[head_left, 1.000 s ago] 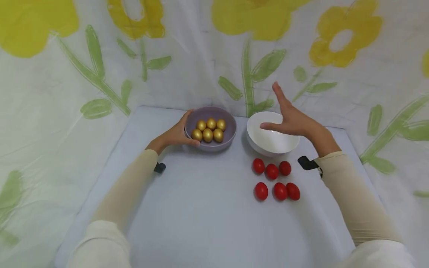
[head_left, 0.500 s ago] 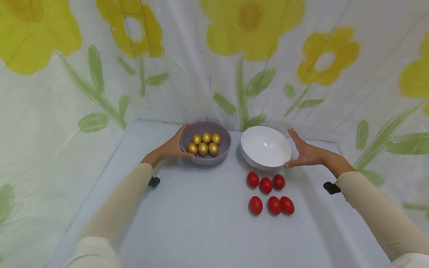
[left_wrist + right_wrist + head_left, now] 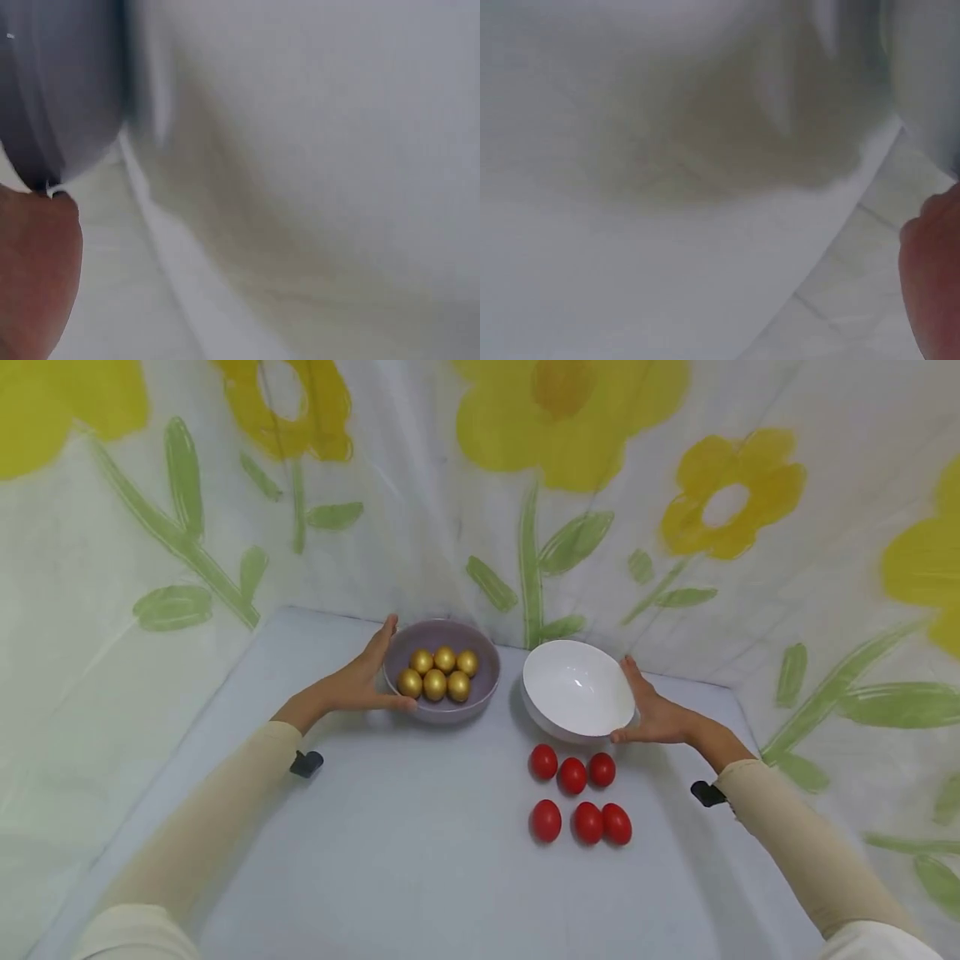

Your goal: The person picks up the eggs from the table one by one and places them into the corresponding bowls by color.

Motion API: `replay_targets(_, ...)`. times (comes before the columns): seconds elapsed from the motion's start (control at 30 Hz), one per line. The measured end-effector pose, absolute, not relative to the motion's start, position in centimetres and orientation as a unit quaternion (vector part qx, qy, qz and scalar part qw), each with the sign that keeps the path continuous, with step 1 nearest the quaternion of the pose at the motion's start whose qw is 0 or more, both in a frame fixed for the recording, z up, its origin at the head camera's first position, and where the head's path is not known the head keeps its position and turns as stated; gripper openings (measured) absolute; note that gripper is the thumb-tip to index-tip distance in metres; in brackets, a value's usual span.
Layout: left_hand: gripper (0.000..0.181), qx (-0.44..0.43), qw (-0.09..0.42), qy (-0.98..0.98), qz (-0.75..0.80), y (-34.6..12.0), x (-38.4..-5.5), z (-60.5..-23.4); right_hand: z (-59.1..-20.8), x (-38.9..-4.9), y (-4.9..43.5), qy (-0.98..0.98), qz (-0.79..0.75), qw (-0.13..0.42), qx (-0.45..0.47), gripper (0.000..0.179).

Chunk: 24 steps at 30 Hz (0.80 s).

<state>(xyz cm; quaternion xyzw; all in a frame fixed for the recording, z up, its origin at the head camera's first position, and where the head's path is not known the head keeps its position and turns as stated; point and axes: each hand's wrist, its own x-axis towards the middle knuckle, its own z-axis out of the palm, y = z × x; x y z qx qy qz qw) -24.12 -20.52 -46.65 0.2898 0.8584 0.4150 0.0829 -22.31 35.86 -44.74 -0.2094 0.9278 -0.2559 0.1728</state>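
Note:
In the head view my left hand [image 3: 350, 683] is spread at the left side of a mauve bowl [image 3: 483, 689]. Its thumb lies by the front of the bowl and its fingers point toward the back. One digit meets the bowl's edge in the left wrist view. Several golden eggs [image 3: 435, 685] sit inside that bowl. On the right, my right hand [image 3: 660, 714] reaches around the side of a white bowl [image 3: 577, 685], thumb at the front, fingers along the far side, touching it. The white bowl holds nothing. Several red eggs [image 3: 573, 775] lie before it in two rows.
Both bowls stand near the back edge of a pale table [image 3: 405, 843]. A white cloth [image 3: 420, 527] painted with yellow flowers hangs behind and around it. A black wrist camera [image 3: 708, 793] sticks out from the right sleeve.
My right hand has come down from above the white bowl, swung out past it, then closed in on its right side. The left hand has spread slightly away from the mauve bowl. The head view has shifted.

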Motion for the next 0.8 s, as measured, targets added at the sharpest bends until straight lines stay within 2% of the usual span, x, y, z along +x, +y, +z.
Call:
replay_targets(0.1,0.136,0.328,-0.010,0.839,0.434,-17.9,-21.6,-44.1,-44.8,-22.4,36.2,0.922,-0.280,0.157,-0.218,0.146)
replay_targets(0.17,0.118,0.355,-0.065,0.818,0.447,-15.1,-19.4,-42.1,-44.8,-22.2,36.5,0.914,-0.305,0.154,-0.219,0.145)
replay_targets(0.23,0.096,0.381,-0.081,0.800,0.457,-11.6,-17.3,-40.5,-44.6,-22.1,36.7,0.907,-0.329,0.152,-0.213,0.144)
replay_targets(0.33,0.072,0.377,-0.017,0.809,0.451,-6.8,-14.6,-39.4,-44.2,-21.6,37.0,0.904,-0.346,0.153,-0.198,0.143)
replay_targets(0.43,0.071,0.350,0.076,0.837,0.414,-3.3,-13.2,-39.6,-43.8,-21.6,37.1,0.901,-0.354,0.156,-0.196,0.142)
replay_targets(0.5,0.072,0.340,0.113,0.849,0.388,-1.8,-13.1,-39.9,-43.6,-21.8,37.1,0.899,-0.357,0.156,-0.201,0.141)
replay_targets(0.63,0.063,0.343,0.128,0.858,0.361,0.6,-13.7,-40.7,-43.1,-21.8,37.0,0.902,-0.355,0.159,-0.188,0.140)
replay_targets(0.8,0.051,0.353,0.132,0.864,0.335,2.1,-13.7,-42.8,-42.1,-20.1,35.8,0.895,-0.368,0.189,-0.167,0.137)
